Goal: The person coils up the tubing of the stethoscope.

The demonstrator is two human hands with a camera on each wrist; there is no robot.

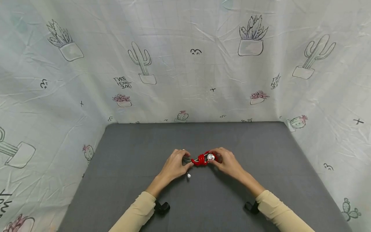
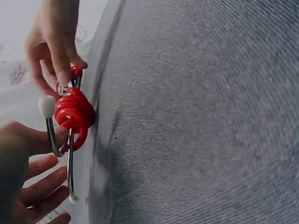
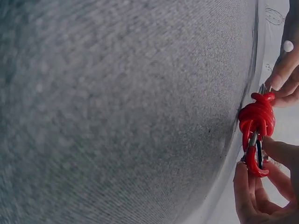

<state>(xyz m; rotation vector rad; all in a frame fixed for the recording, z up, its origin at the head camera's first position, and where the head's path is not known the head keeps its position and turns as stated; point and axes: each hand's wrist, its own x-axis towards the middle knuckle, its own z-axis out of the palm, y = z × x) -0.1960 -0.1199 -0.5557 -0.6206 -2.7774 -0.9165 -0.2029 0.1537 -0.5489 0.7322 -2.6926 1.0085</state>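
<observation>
Between the two hands, close over the grey surface, is a bundle of glossy red cord (image 1: 201, 159) wound in several turns around a thin metal hook (image 2: 71, 163). The hook's bent prongs end in white tips (image 1: 189, 175) on the left side. My left hand (image 1: 174, 164) pinches the hook's metal end beside the coils with thumb and fingers. At the opposite end, my right hand (image 1: 227, 162) holds a red loop (image 3: 254, 165) and a round silver piece (image 1: 211, 157) between thumb and fingers. The right wrist view shows metal running through the cord.
A grey cloth-covered table (image 1: 139, 141) lies under the hands. Behind it and along both sides hangs a pale curtain (image 1: 174, 71) printed with potted cacti. Black straps with small mounts (image 1: 162, 207) sit at both wrists, below beige sleeves (image 1: 136, 209).
</observation>
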